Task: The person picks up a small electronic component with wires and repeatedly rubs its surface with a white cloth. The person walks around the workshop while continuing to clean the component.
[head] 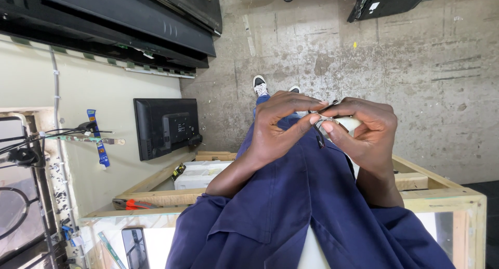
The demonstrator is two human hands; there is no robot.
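A rough, stained concrete floor [395,66] spreads beyond a pale raw-wood frame [442,193]. Above that frame, the left hand [278,128] and right hand [366,134], in dark blue cloth sleeves, meet; their curled fingers [296,124] pinch a small white rounded object [347,123] with a thin black cord [318,136] between them.
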